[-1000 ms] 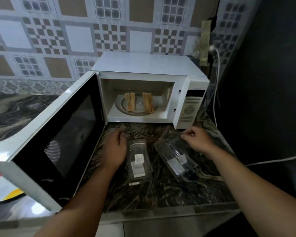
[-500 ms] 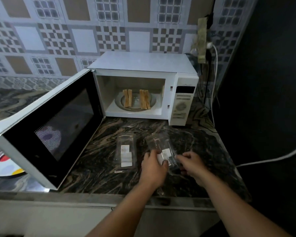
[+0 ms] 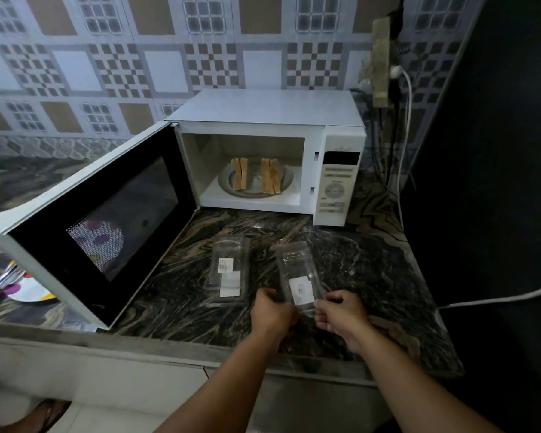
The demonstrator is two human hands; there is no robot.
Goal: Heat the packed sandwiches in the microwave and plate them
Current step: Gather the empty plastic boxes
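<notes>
A white microwave (image 3: 263, 110) stands on the dark marble counter with its door (image 3: 85, 226) swung wide open to the left. Two sandwiches (image 3: 240, 174) (image 3: 270, 176) stand on edge on the glass turntable (image 3: 256, 189) inside. Two clear, empty plastic sandwich packs lie on the counter in front. The left pack (image 3: 228, 270) lies untouched. My left hand (image 3: 270, 314) and my right hand (image 3: 341, 317) grip the near end of the right pack (image 3: 299, 279) from either side.
A patterned plate (image 3: 28, 292) with cutlery (image 3: 0, 281) sits at the far left, partly behind the door. A wall socket strip (image 3: 381, 60) and white cables (image 3: 403, 145) run behind and right of the microwave. The counter's front edge (image 3: 200, 357) lies just under my wrists.
My view pulled back from the microwave. My left hand left the left pack and joined my right hand at the near end of the right pack, which now lies straighter.
</notes>
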